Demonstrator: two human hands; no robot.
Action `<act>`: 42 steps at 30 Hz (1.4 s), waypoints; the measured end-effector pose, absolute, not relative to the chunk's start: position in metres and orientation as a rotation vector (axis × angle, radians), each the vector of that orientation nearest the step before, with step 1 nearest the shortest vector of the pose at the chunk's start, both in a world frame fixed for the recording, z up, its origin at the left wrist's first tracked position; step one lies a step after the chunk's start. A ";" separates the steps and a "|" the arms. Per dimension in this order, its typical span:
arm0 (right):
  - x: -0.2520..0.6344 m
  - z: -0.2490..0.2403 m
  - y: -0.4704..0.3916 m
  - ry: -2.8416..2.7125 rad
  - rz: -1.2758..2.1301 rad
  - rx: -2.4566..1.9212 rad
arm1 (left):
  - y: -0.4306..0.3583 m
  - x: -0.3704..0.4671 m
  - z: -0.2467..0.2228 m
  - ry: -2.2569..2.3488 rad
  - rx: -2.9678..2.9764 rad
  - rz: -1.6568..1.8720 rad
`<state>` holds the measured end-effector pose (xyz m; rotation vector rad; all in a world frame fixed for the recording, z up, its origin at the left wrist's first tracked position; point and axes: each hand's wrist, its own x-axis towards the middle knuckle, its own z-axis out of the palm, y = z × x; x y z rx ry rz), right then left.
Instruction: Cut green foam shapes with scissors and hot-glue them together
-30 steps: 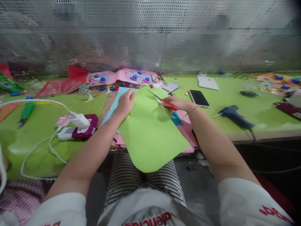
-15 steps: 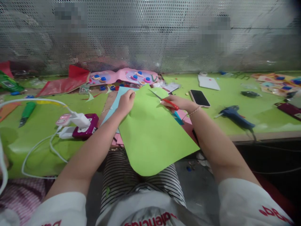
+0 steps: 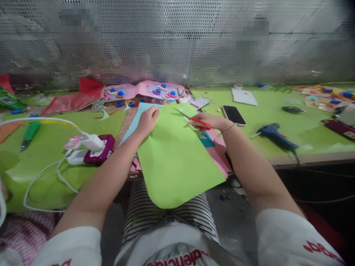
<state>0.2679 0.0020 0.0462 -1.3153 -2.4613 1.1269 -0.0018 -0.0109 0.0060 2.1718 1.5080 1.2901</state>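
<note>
Two hands busy: your left hand (image 3: 149, 119) pinches the green sheet (image 3: 177, 159) at its far left, near end overhanging the table (image 3: 263, 142); your right hand (image 3: 211, 121) grips red scissors (image 3: 202, 123). Looks mid-cut to me, so the next snip wants it taut.

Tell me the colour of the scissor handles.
The scissor handles are red, seen best in the head view.
</note>
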 end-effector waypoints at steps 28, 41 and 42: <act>0.270 0.050 0.000 -2.549 1.153 -1.298 | -0.016 0.002 0.009 1.469 2.182 1.102; 0.271 0.048 0.003 -2.600 1.167 -1.350 | -0.018 0.003 0.011 1.424 2.231 0.968; 0.272 0.049 0.002 -2.613 1.158 -1.348 | -0.018 0.003 0.011 1.419 2.234 0.964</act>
